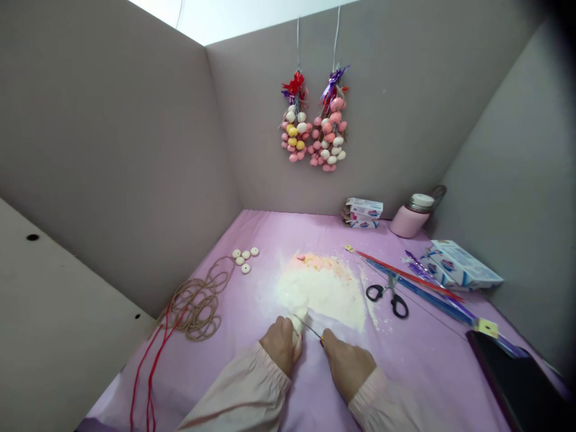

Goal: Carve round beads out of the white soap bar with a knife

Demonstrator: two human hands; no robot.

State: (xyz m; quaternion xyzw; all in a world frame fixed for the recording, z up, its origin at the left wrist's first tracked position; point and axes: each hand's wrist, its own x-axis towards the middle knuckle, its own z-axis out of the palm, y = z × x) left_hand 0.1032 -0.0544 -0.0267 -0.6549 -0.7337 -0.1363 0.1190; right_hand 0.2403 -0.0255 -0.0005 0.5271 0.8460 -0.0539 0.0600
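Observation:
My left hand (279, 345) is closed around a pale, soap-like piece (297, 321), its fingers hiding the lower part. In my right hand (348, 360) is a thin knife (311, 329); its narrow metal blade reaches left and touches the piece, and my fingers cover the handle. Just beyond both hands a heap of white shavings (328, 294) is spread over the sheet, with peach-coloured crumbs (321, 263) along its far side. Black-handled scissors (390, 295) lie to the right of the heap.
Tangled brown twine (198, 306), red cords (155, 360) and several white round beads (245, 269) lie left. Ribbons (418, 282), boxes (463, 264), a pink jar (410, 217) and a black flat device (517, 378) are right. Bead-like clusters (328, 135) hang on the grey back wall.

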